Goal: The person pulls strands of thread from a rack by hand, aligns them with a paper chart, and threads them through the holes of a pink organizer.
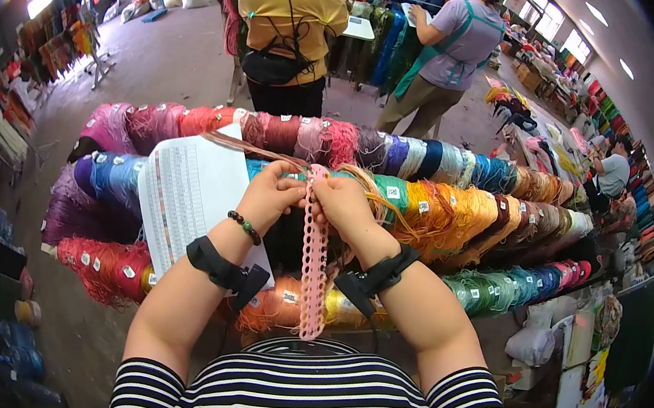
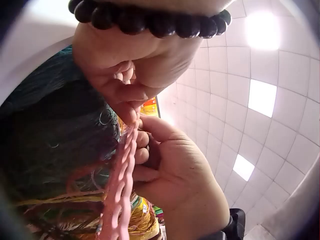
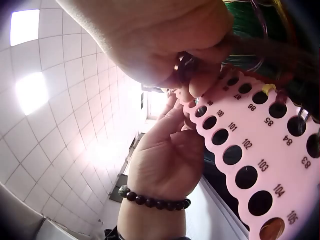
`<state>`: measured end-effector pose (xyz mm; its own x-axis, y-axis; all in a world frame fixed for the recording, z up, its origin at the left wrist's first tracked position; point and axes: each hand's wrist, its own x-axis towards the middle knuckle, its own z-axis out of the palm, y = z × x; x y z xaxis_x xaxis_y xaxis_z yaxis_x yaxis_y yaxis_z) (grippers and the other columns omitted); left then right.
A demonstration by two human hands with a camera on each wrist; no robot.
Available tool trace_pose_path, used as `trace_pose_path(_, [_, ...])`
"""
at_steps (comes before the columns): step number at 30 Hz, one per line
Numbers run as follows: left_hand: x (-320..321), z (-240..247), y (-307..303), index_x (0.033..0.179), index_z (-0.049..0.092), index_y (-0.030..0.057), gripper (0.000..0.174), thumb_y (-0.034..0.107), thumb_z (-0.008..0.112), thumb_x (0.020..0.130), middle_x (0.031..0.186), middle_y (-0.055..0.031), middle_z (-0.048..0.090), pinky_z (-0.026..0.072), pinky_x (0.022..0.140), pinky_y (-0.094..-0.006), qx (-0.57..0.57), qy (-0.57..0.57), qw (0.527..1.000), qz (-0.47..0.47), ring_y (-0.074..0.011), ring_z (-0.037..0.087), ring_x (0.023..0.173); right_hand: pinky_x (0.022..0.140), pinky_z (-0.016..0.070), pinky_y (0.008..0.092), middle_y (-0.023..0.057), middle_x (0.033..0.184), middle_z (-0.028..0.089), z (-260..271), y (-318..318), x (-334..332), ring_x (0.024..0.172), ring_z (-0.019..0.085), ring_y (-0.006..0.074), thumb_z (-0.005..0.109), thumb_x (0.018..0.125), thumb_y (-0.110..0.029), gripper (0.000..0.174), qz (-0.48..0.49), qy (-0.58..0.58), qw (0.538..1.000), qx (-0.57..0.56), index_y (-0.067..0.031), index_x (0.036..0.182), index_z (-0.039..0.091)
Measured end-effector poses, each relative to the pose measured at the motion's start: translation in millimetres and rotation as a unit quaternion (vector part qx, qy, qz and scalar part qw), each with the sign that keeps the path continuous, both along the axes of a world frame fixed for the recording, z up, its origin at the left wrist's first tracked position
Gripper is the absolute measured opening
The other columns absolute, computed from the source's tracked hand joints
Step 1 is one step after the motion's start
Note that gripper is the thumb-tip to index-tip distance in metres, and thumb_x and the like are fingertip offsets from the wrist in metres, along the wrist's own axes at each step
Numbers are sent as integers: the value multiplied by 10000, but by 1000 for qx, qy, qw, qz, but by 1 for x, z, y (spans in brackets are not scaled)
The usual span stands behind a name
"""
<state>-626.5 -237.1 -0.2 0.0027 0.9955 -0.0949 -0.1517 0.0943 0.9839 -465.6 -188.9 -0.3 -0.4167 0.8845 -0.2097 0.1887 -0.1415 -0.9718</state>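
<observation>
A long pink strip (image 1: pixel 312 274) with scalloped edges and numbered holes hangs down between the two hands. The left hand (image 1: pixel 271 192), with a dark bead bracelet above it, pinches at the strip's upper left edge. Opposite it, the right hand (image 1: pixel 343 204) grips the strip's top end. In the right wrist view the strip (image 3: pixel 250 135) shows printed numbers, and short threads are in some holes on its far edge. Brownish thread (image 1: pixel 249 146) trails left from the fingertips. In the left wrist view both hands' fingertips meet at the strip (image 2: pixel 120 190); what they pinch there is hidden.
Rows of coloured thread hanks (image 1: pixel 454 209) with small labels cross the rack in front. A printed white chart (image 1: pixel 188 197) lies over the hanks at left. Two people stand beyond the rack, one in a yellow shirt (image 1: pixel 292 9), one in a teal apron (image 1: pixel 447 45).
</observation>
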Motion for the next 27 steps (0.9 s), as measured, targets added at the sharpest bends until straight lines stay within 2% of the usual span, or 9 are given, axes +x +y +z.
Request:
trace_pose_path(4, [1,8,2,1185,488,59,339,59,615,871,895,-21,650,409,552,-153,-26,10,1000,-7,-65,621,725,416,419,254,42,579,594,0,4,-2,434,531,120,492,916,-200,280,-17,-35,999,14,-26,731,610])
trace_pose_path(8, [3,10,5,1162,496,41,325,59,616,860,825,-27,652,435,543,-169,-12,72,997,-9,-79,627,688,552,501,383,150,601,625,3,7,-3,532,631,266,521,848,-233,325,0,-173,972,158,24,701,654])
trace_pose_path(11, [3,5,8,1119,507,16,307,37,612,831,803,-52,662,472,540,-201,12,102,995,7,-106,641,653,542,498,368,134,599,631,2,7,-4,531,633,243,529,864,-257,343,10,-186,963,192,15,694,652])
trace_pose_path(13, [0,3,8,1101,510,16,306,25,608,812,780,-64,661,483,546,-226,26,135,990,12,-116,638,632,527,491,341,112,600,635,2,7,-2,540,633,208,536,884,-267,344,24,-130,984,120,3,700,642])
trace_pose_path(14, [-3,4,7,1092,512,15,304,19,602,802,772,-74,661,487,550,-241,52,197,979,29,-126,638,623,519,487,328,101,600,638,1,7,-1,544,633,190,539,893,-272,344,32,-102,991,83,-3,702,636])
trace_pose_path(17, [-13,12,-1,1058,520,8,297,-2,573,766,744,-113,658,501,580,-300,110,364,918,111,-176,638,586,472,434,222,21,666,602,-1,2,0,518,548,93,535,946,-234,199,35,-15,999,21,-51,868,555])
trace_pose_path(21, [-22,22,-9,1070,521,10,280,31,581,797,760,-104,673,509,559,-271,33,307,948,83,-156,665,646,481,435,221,17,671,595,-5,3,2,535,544,88,515,947,-183,123,31,-14,999,23,-64,920,511])
trace_pose_path(25, [-21,13,-5,1073,521,0,287,59,604,805,767,-98,682,512,538,-253,-20,227,969,97,-141,677,689,508,479,292,63,689,630,-11,3,1,580,610,148,512,919,-176,127,23,-34,997,66,-49,920,509])
trace_pose_path(27, [-21,11,-4,1073,521,-8,301,78,620,802,781,-100,683,507,549,-243,-2,233,968,94,-137,669,672,511,482,295,67,689,630,-9,4,1,585,615,154,510,917,-166,117,22,-48,996,67,-50,928,507])
